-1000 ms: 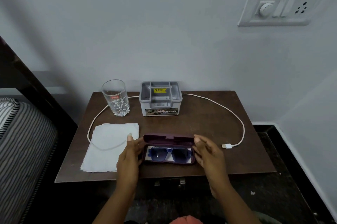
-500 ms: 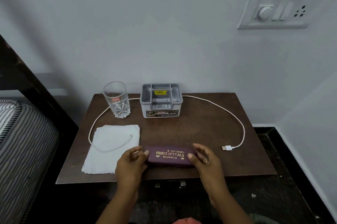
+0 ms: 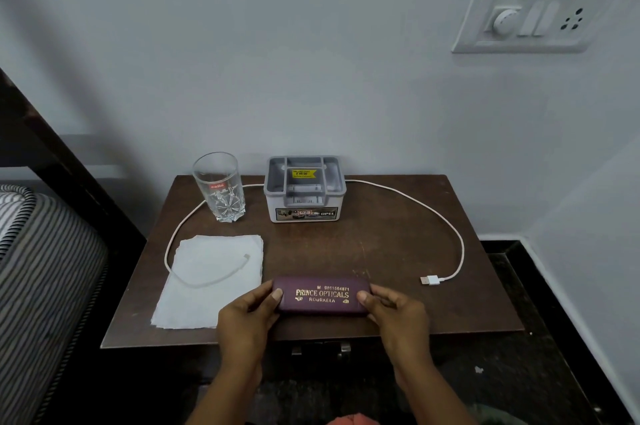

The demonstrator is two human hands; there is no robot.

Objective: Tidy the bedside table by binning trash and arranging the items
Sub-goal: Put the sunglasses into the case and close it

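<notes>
Spectacle case [image 3: 322,295] lies lid-down between your fingers; left hand [image 3: 247,315] and right hand [image 3: 398,315] pinch its ends, apparently steadying it for placement.

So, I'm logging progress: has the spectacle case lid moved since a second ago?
Yes: the spectacle case lid swung down toward the front edge of the table, shut.

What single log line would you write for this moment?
glasses case: closed, lying on table | left hand: holds its left end | right hand: holds its right end
</notes>
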